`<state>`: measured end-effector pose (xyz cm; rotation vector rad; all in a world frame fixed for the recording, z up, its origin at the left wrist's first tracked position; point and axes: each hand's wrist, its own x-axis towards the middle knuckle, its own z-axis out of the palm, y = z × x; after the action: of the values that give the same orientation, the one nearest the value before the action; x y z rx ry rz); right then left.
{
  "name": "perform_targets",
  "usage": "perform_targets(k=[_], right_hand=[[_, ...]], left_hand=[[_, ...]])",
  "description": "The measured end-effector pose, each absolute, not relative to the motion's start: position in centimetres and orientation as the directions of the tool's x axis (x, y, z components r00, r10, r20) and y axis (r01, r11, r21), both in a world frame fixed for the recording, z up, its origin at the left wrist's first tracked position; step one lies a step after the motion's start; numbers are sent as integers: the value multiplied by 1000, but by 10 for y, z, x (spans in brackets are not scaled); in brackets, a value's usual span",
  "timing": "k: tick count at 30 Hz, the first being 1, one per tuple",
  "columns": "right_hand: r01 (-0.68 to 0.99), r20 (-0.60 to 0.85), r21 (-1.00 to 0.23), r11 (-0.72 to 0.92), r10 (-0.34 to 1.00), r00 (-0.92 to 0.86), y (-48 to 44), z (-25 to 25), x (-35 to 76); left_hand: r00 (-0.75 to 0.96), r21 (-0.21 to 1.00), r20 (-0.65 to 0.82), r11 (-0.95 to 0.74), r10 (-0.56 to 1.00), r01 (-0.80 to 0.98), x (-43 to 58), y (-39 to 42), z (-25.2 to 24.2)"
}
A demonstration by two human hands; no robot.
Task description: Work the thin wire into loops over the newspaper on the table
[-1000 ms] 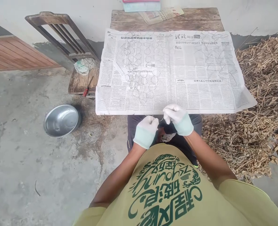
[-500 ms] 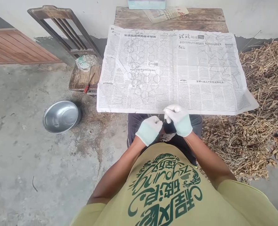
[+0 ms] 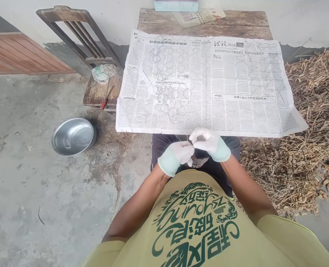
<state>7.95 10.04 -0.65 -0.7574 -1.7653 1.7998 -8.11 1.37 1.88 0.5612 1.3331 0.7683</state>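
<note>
Both of my hands wear white gloves with pale green cuffs, and they meet just in front of the table's near edge. My left hand (image 3: pixel 178 152) is closed on a thin wire (image 3: pixel 186 135), whose curved end rises above the fingers. My right hand (image 3: pixel 206 142) is pinched close beside it, with thumb and fingertips near the left fingers; what it grips is too fine to see clearly. Spread newspaper (image 3: pixel 236 115) covers most of the table. On its left half lie several thin wire rings (image 3: pixel 172 102); on its right half lie bent wire pieces (image 3: pixel 264 76).
A wooden chair (image 3: pixel 90 91) stands left of the table, carrying a plastic bag (image 3: pixel 103 73) and a red-handled screwdriver (image 3: pixel 104 103). On the concrete floor sits a metal basin (image 3: pixel 74 136). Dry stalks (image 3: pixel 286 167) are heaped at the right. A folded newspaper (image 3: pixel 199 17) lies at the table's back.
My left hand has turned slightly, its fingers now pointing more to the right. The right hand has shifted a little, its thumb and finger forming a rounder loop. The view has moved slightly.
</note>
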Motion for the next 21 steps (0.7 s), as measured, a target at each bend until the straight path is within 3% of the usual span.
perform_targets(k=[12, 21], right_hand=[[95, -193, -980, -173, 739, -645, 90, -10, 74], [-214, -45, -919, -330, 630, -776, 96, -24, 66]], left_hand=[[39, 753, -658, 658, 752, 9, -77, 7, 29], [96, 740, -673, 664, 734, 111, -77, 5, 34]])
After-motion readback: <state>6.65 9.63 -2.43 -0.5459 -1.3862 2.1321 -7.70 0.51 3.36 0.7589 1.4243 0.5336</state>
